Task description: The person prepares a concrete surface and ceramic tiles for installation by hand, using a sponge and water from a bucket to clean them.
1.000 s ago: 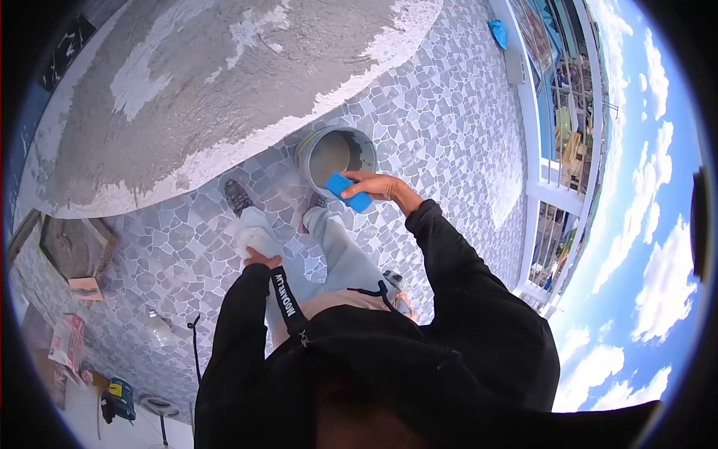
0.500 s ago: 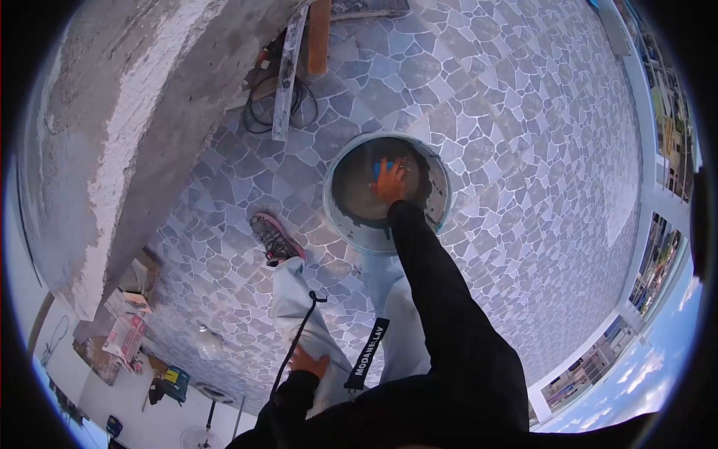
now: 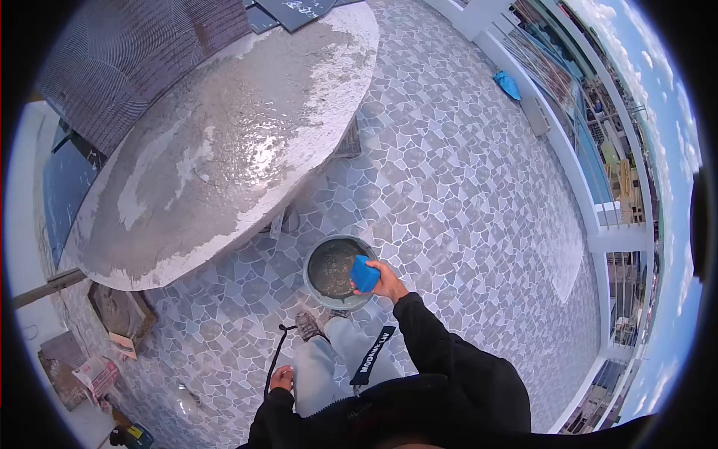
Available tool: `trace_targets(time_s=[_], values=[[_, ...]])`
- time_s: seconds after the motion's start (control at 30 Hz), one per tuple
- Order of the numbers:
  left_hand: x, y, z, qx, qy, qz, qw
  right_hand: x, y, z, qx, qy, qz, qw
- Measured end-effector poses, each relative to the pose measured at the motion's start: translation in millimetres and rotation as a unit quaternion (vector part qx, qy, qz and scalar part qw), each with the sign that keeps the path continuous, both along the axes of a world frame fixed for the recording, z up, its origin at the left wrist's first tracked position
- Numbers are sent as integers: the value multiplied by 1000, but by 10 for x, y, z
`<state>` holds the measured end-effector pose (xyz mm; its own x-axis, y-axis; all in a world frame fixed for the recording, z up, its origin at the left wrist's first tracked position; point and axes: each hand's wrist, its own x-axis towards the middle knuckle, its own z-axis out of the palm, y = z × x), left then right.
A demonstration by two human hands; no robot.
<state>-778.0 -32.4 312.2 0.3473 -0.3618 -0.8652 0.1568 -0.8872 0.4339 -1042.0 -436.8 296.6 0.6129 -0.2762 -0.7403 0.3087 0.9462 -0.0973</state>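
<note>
My right hand [image 3: 387, 283] is closed around a blue sponge [image 3: 365, 274], holding it above the near right part of a round bucket [image 3: 307, 284]. Murky grey-brown water [image 3: 333, 263] fills part of the bucket, which stands on the floor in front of my feet. Beside my left thigh hangs my left hand [image 3: 282, 377], holding nothing that I can see, its fingers loosely bent and apart. A black cord [image 3: 278, 348] dangles close to it.
A large oval slab [image 3: 217, 165] with a wet grey surface rises at the left. Ribbed dark tiles [image 3: 142, 67] lie on its far side. A wooden box [image 3: 120, 314] and a bag [image 3: 96, 376] sit at lower left. A white railing wall [image 3: 621, 239] borders the right.
My right hand has come up out of the bucket with the blue sponge. My left hand has left my thigh for its outer side. The view has lifted, showing the slab's top.
</note>
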Motion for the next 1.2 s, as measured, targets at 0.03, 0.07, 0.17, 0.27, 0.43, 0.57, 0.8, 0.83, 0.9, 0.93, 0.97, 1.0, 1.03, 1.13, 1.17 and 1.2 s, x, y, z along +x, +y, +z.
trace_targets(time_s=[0.03,0.07,0.17,0.27,0.43,0.57,0.8,0.83,0.9,0.93,0.97,1.0,1.03,1.13,1.17,1.2], values=[[86,57,-94,53,111,128,984,20,-91,427,-23,6,-2,1000],[155,77,-137,32,118,143,982,80,-200,811,-66,4,24,998],[329,236,-50,48,126,171,976,362,-475,1786,-199,52,166,964],[487,374,-127,58,90,178,978,944,-811,2535,-341,120,330,872],[620,100,-137,91,56,275,955,2173,-1545,2942,-631,153,498,575],[370,-370,82,15,28,378,925,2644,-2714,2488,-732,243,508,384],[-1568,-1184,922,42,-7,564,824,1887,-5303,2359,-621,293,231,689],[-1937,-1278,962,67,9,577,814,1712,-5388,2678,-584,263,279,715],[-2581,-1059,452,60,189,602,773,1603,-5610,2787,-576,242,335,705],[-2924,-1158,485,58,190,605,771,1588,-5575,2852,-564,233,349,711],[-3083,-1318,462,30,167,599,782,1621,-5471,2919,-555,224,360,716],[-3215,-1509,434,1,145,592,793,1672,-5381,2889,-558,171,401,706],[-3334,-1623,443,-24,121,584,803,1768,-5245,2800,-576,171,418,681],[-3560,-1882,405,-98,44,552,827,2053,-4670,2684,-543,123,523,645],[-3561,-1919,401,-120,16,538,834,2094,-4487,2782,-550,87,554,619],[-3551,-1910,336,-141,-10,521,842,2138,-4314,2882,-555,53,583,592]])
